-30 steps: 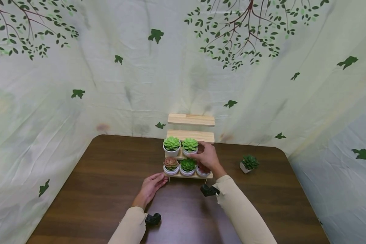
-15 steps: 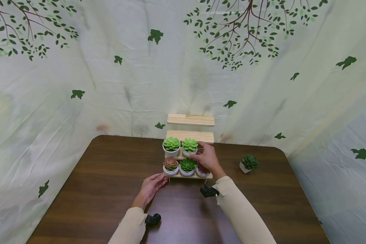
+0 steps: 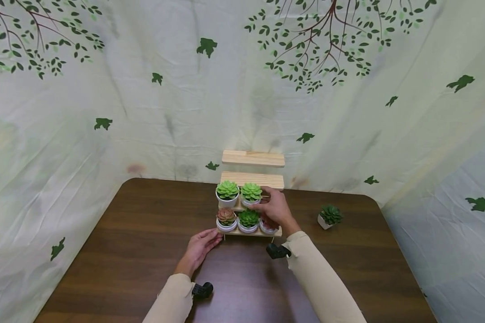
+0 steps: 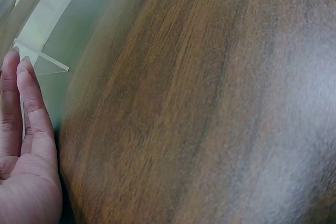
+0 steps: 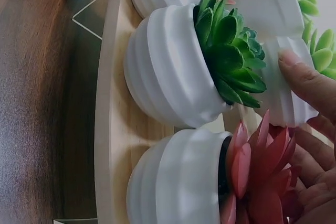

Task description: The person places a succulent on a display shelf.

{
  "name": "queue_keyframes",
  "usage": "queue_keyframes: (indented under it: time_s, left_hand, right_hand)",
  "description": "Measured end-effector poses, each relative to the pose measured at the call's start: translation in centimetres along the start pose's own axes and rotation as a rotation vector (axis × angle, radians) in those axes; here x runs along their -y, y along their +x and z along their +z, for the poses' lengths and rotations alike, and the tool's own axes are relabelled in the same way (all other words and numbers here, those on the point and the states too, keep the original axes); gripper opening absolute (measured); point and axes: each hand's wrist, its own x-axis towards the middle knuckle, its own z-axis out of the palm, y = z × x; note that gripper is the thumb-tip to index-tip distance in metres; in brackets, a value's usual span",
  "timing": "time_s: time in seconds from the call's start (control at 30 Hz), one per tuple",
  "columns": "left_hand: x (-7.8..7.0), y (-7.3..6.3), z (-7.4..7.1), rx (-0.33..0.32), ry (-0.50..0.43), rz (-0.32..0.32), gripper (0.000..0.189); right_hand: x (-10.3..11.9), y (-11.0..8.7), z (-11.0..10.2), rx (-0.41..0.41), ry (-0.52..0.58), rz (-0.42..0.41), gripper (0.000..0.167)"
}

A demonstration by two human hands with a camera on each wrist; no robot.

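A tiered wooden plant stand (image 3: pixel 252 181) stands at the table's back edge. My right hand (image 3: pixel 275 207) grips the white pot of a light green succulent (image 3: pixel 251 192) on its second tier, the thumb on the pot's front. Left of that pot sits another light green succulent (image 3: pixel 227 193). The lowest tier carries a brownish succulent (image 3: pixel 226 217), a dark green succulent (image 5: pixel 228 51) and a red succulent (image 5: pixel 257 177), which my right hand partly hides in the head view. My left hand (image 3: pixel 201 247) has its fingers nearly straight, touching the stand's lower left corner.
A dark green succulent in a small white pot (image 3: pixel 330 216) sits alone on the brown table (image 3: pixel 117 242), right of the stand. The stand's two upper boards bear no pots. A printed fabric backdrop (image 3: pixel 242 89) rises behind the table.
Little differs. The right hand and the pot in it have shifted very slightly; the left hand stays at the stand's corner.
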Motion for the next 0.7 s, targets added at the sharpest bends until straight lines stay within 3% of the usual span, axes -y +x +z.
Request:
queue_keyframes:
  time_s: [0.4, 0.7]
  left_hand:
    - [-0.06, 0.12, -0.02, 0.011, 0.009, 0.002, 0.014]
    - [-0.09, 0.07, -0.03, 0.016, 0.008, -0.002, 0.014]
  right_hand:
    - [0.49, 0.14, 0.4, 0.011, -0.012, 0.018, 0.072]
    - [0.44, 0.15, 0.68, -0.023, -0.115, -0.009, 0.067]
